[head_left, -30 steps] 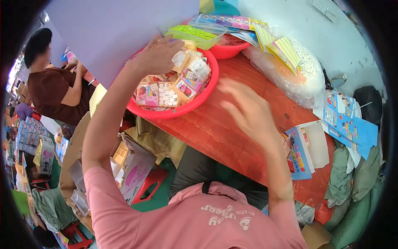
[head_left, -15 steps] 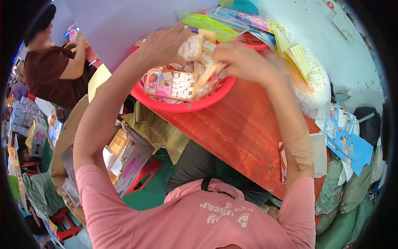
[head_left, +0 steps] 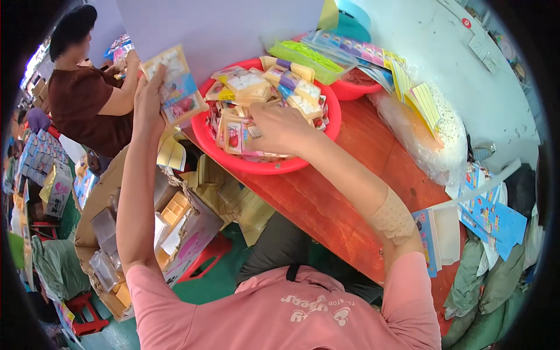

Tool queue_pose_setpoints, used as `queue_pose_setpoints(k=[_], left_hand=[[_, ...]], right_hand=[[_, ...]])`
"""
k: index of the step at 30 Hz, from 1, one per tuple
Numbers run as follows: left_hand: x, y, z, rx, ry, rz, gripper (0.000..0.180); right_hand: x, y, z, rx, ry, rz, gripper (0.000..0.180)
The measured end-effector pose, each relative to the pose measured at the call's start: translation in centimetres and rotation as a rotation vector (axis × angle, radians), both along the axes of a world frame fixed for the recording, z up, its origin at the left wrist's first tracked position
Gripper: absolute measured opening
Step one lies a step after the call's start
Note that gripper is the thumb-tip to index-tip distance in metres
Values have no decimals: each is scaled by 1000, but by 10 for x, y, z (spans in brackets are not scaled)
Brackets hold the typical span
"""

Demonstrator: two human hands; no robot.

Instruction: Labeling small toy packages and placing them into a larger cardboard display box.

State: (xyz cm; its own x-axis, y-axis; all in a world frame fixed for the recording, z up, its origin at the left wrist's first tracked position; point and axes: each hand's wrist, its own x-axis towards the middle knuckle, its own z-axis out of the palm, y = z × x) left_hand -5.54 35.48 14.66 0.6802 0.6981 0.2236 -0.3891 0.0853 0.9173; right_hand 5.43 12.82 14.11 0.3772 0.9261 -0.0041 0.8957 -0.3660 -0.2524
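My left hand (head_left: 150,108) is raised to the left of the red basin (head_left: 271,167). It grips a flat, shallow tray pack (head_left: 178,87) by its left edge; white pieces, a blue label and a red strawberry picture show on it. Inside the basin my right hand (head_left: 281,131) has its fingers curled at the right edge of a tilted tray pack (head_left: 234,133) with a red fruit picture; its fingertips are partly hidden. Similar tray packs (head_left: 248,83) are heaped around it, some with white pieces, others with purple or yellow labels.
The basin stands on a red wooden table (head_left: 361,192). Beyond it are a tray of bright green strips (head_left: 309,55) and a clear bag of white pieces (head_left: 443,125). A cardboard box (head_left: 96,233) holding plastic trays sits at my left. Another person (head_left: 84,99) works at far left.
My left hand has left the basin, moving left with a tray pack. My right hand has shifted left and down onto the packs in the basin, where the heap now lies differently.
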Motion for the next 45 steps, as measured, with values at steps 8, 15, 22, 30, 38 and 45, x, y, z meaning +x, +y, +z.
queue_pose_setpoints(k=[8,15,22,30,38,45], left_hand=[[45,8,7,-211,216,-235,27],[100,0,-9,-357,294,-257,31],[132,4,-17,-319,536,-352,31],[151,1,-30,-142,414,-379,32],[45,-48,10,-77,25,-123,32],[-11,-107,-7,-198,-3,-175,33]], right_hand=[[22,-34,13,283,309,-23,55],[75,-14,22,776,1146,-278,33],[123,29,10,710,1485,-224,28],[126,21,-3,661,1269,-332,26],[141,-8,9,355,1102,-293,38],[157,10,-19,150,791,-275,58]])
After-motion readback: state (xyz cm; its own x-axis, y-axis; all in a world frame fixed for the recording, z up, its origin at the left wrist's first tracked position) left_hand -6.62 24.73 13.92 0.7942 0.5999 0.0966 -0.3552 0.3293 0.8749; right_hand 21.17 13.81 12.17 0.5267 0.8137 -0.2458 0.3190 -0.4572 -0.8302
